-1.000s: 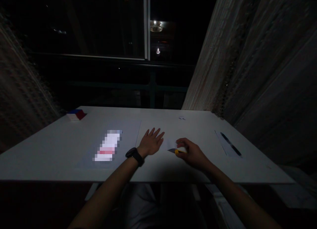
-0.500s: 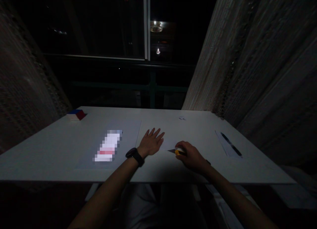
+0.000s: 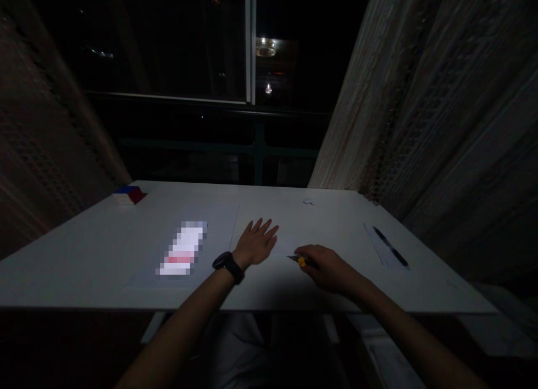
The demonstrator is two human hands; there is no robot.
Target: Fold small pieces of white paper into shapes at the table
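Note:
My left hand (image 3: pixel 255 244) lies flat with its fingers spread, pressing on a sheet of white paper (image 3: pixel 284 246) that is hard to tell from the table. A dark watch is on that wrist. To its right, my right hand (image 3: pixel 325 265) is closed around a yellow and black utility knife (image 3: pixel 301 262). The knife's blade points left, toward my left hand, and its tip is at or just above the paper. My palm and fingers hide most of the knife's handle.
A lit phone (image 3: pixel 184 249), its screen blurred out, lies on a larger paper sheet (image 3: pixel 227 232) at left. A puzzle cube (image 3: pixel 129 195) sits at the far left. A black pen (image 3: pixel 390 248) rests on folded paper (image 3: pixel 376 243) at right. Small paper scraps (image 3: pixel 308 202) lie toward the back.
My right hand has shifted very slightly with the knife, its wrist tilting a little. My left hand stays in place.

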